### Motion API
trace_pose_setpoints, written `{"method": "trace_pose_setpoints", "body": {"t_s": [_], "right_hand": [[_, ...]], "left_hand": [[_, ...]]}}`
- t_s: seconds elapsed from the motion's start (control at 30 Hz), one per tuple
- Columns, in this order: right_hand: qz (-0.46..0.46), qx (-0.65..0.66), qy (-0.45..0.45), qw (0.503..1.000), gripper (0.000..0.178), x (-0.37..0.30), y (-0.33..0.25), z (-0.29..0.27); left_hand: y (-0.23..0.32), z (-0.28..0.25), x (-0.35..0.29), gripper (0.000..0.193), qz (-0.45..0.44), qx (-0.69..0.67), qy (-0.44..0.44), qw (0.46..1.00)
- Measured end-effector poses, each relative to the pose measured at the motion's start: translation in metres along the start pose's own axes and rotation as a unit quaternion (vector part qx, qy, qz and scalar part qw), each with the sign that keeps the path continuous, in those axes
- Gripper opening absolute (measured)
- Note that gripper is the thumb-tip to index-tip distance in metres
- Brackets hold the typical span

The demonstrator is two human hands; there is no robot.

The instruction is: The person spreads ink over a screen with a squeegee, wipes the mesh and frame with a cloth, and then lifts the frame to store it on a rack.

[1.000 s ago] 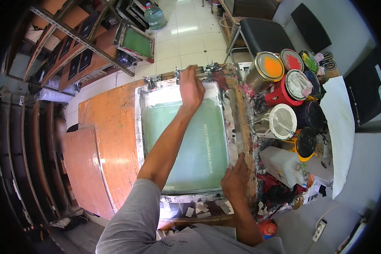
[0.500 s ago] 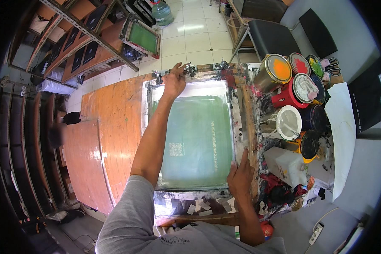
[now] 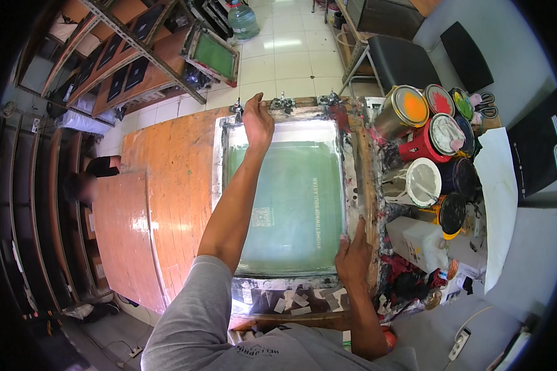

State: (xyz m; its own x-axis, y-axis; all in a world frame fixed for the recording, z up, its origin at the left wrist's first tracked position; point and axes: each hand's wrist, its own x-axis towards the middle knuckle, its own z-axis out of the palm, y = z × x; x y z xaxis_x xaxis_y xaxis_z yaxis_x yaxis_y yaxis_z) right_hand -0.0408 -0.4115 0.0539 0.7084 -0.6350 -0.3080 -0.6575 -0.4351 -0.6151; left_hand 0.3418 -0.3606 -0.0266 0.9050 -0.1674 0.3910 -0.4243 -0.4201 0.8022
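A screen printing frame [image 3: 284,284] with green mesh [image 3: 291,204] lies flat on the wooden table. A small pale square code and a line of pale lettering show in the mesh. My left hand [image 3: 258,122] reaches over the mesh to the frame's far rim, fingers stretched away from me, beside the metal hinge clamps [image 3: 283,103]. What its fingertips touch is hidden. My right hand [image 3: 354,260] rests at the frame's near right side, with thumb on the inner edge and index finger stretched forward along the outside. No separate tool shows in either hand.
Paint cans and tubs [image 3: 408,106] crowd the right side, with scissors [image 3: 487,105] behind them. A white jerrycan [image 3: 418,241] stands nearer. Shelving [image 3: 49,222] lines the left, where another person's dark sleeve [image 3: 102,166] shows. Orange-brown board [image 3: 120,229] covers the table's left.
My left hand has shifted slightly right along the far rim, and its fingers have drawn closer together. My right hand stays at the frame's side. The view has shifted a little.
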Motion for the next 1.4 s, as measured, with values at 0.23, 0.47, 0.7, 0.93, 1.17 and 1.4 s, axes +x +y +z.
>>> {"method": "trace_pose_setpoints", "body": {"t_s": [0.23, 0.47, 0.7, 0.93, 1.17, 1.4], "right_hand": [[0.026, -0.019, 0.007, 0.999, 0.064, -0.001, 0.001, 0.004], [-0.003, -0.04, 0.032, 0.999, 0.064, -0.001, 0.005, 0.008], [-0.024, -0.048, 0.063, 0.997, 0.064, -0.001, 0.011, 0.016], [0.024, 0.002, 0.026, 0.999, 0.063, -0.002, 0.002, 0.01], [-0.015, -0.019, 0.06, 0.998, 0.061, -0.005, 0.004, 0.012], [-0.007, -0.003, -0.003, 1.0, 0.063, -0.008, -0.004, -0.003]], "left_hand": [[0.034, -0.039, -0.028, 0.044, 0.018, 0.113, 0.018, 0.993], [-0.033, -0.086, 0.012, 0.069, -0.019, 0.177, 0.101, 0.979], [-0.089, -0.126, 0.044, 0.068, -0.105, 0.194, 0.113, 0.969], [-0.012, -0.105, 0.025, 0.086, -0.043, 0.273, -0.166, 0.946], [-0.079, -0.116, 0.043, 0.049, -0.084, 0.009, -0.169, 0.982], [-0.101, -0.135, 0.01, 0.053, -0.115, 0.09, 0.001, 0.989]]}}
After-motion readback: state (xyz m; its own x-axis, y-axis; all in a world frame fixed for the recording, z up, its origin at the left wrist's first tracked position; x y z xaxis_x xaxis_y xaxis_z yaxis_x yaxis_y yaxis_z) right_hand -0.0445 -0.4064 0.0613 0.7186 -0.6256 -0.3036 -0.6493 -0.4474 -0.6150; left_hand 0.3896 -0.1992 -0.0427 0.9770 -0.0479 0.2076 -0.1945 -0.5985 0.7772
